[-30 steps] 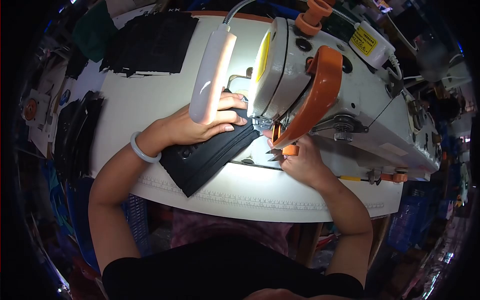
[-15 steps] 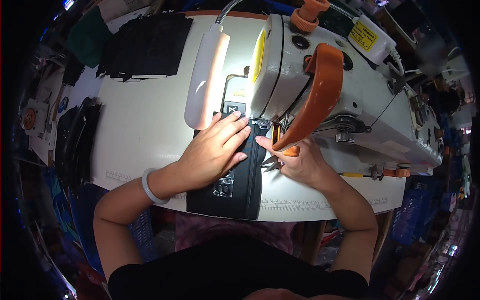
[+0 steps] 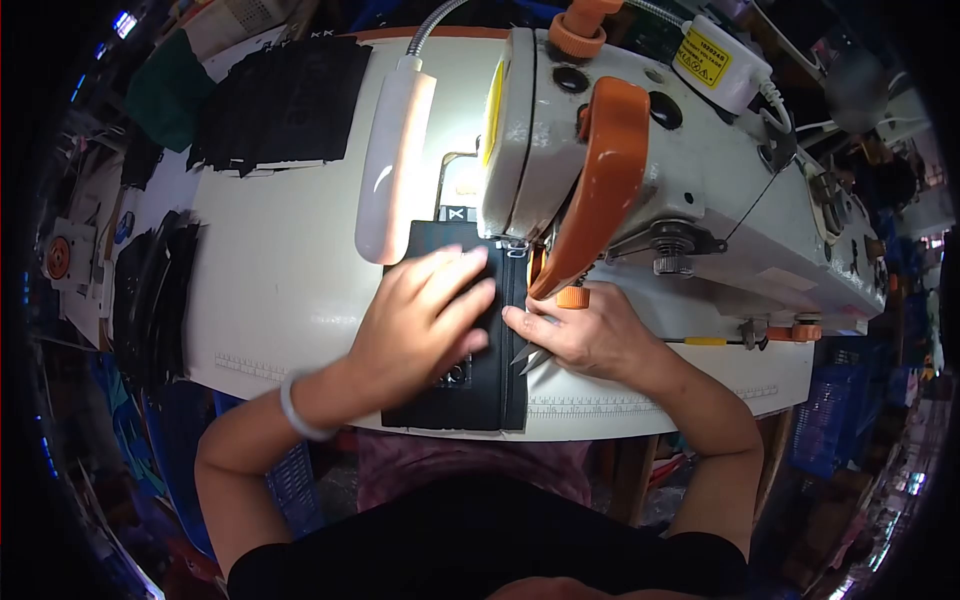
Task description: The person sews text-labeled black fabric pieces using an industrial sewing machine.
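A flat black fabric piece (image 3: 430, 408) lies under the needle end of the sewing machine (image 3: 548, 120), with a raised zipper-like strip (image 3: 510, 385) along its right side. My left hand (image 3: 405, 325), slightly blurred, is over the fabric with its fingers apart. A shiny printed patch (image 3: 458, 374) shows partly below that hand. At the fabric's right edge, my right hand (image 3: 595, 335) has its fingertips by the strip. Small scissors (image 3: 531, 358) are tucked in this hand, blades pointing out toward the fabric and handles hidden.
An orange lever guard (image 3: 615, 150) hangs over my right hand. A lamp (image 3: 392, 165) stands left of the needle area. Stacked black pieces (image 3: 285, 105) lie at the back left, more black strips (image 3: 155, 300) at the left edge. A ruler strip (image 3: 650, 402) runs along the table front.
My left hand has shifted back toward me and left, its fingers spreading off the fabric's upper part. My right hand has moved slightly toward me along the strip, still with the scissors.
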`<action>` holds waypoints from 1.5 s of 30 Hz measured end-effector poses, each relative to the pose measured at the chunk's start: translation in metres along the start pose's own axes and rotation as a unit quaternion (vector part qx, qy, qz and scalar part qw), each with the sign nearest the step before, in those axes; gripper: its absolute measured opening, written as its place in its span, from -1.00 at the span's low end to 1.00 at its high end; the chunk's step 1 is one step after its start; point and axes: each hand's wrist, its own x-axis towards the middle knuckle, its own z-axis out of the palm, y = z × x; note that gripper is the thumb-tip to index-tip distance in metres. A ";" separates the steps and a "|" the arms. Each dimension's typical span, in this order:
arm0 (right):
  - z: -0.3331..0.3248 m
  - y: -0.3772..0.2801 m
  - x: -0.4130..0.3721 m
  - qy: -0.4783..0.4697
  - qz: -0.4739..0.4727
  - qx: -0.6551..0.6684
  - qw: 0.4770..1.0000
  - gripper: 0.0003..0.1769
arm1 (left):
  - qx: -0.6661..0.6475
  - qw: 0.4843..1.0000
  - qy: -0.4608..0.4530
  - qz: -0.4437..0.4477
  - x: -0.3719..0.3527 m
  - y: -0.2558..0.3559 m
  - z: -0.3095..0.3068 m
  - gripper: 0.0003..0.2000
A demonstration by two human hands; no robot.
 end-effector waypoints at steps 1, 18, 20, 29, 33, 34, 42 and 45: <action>0.000 -0.001 -0.001 -0.004 0.001 -0.010 1.000 -0.66 | -0.001 1.000 0.007 0.016 -0.006 0.006 -0.002 -0.43; -0.012 -0.005 0.001 -0.007 -0.024 0.035 0.999 -0.72 | -0.035 0.996 -0.064 -0.046 0.030 -0.029 -0.003 -0.36; -0.006 -0.002 -0.001 0.001 -0.015 0.029 0.999 -0.72 | -0.014 0.999 -0.042 -0.029 0.034 -0.039 -0.001 -0.34; 0.005 0.008 0.006 0.031 0.093 -0.026 0.995 -0.55 | -0.054 0.996 0.067 0.033 0.069 -0.071 -0.018 -0.30; 0.006 0.007 0.003 -0.058 0.191 -0.016 0.980 -0.44 | -0.034 0.999 0.022 0.034 0.080 -0.097 -0.008 0.03; 0.006 0.007 0.002 -0.094 0.221 -0.013 0.971 -0.41 | -0.030 0.999 0.015 0.035 0.084 -0.102 -0.007 0.11; 0.007 0.006 0.004 -0.053 0.240 -0.042 0.968 -0.41 | -0.081 0.996 -0.034 -0.005 0.085 -0.114 -0.004 -0.23; 0.007 0.010 0.001 -0.064 0.263 0.016 0.962 -0.42 | 0.057 0.998 0.028 0.017 0.063 -0.110 0.000 -0.27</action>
